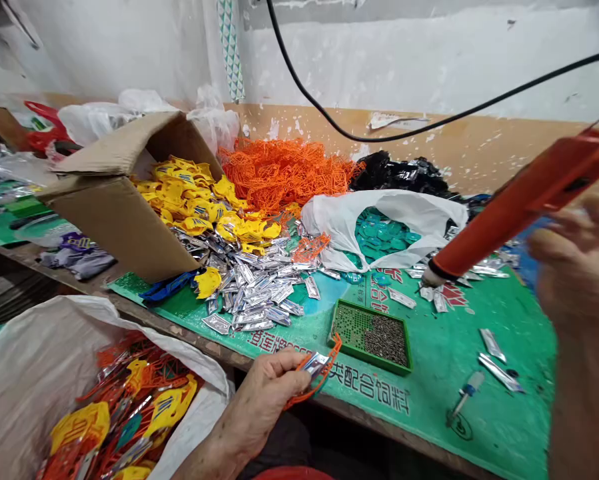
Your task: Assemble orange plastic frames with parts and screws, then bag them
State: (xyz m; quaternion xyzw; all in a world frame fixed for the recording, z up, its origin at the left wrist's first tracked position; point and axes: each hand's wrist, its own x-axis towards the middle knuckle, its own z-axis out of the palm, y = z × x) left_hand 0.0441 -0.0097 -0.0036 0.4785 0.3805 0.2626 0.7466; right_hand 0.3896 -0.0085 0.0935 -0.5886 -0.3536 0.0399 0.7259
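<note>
My left hand, at the table's front edge, pinches an orange plastic frame with a shiny silver plate lying along it. On the right, my right hand is close against a red electric screwdriver. Blur hides whether its fingers grip the tool. The screwdriver slants down to the left, its tip over a few silver plates. Between the hands, a green tray holds small dark screws on its right side and shows a grid of holes on its left.
Silver plates spill before a cardboard box of yellow parts. Orange frames pile behind. A white bag holds teal pieces. Another sack with mixed parts stands lower left. A small clear-and-metal tool lies right. A black cable hangs above.
</note>
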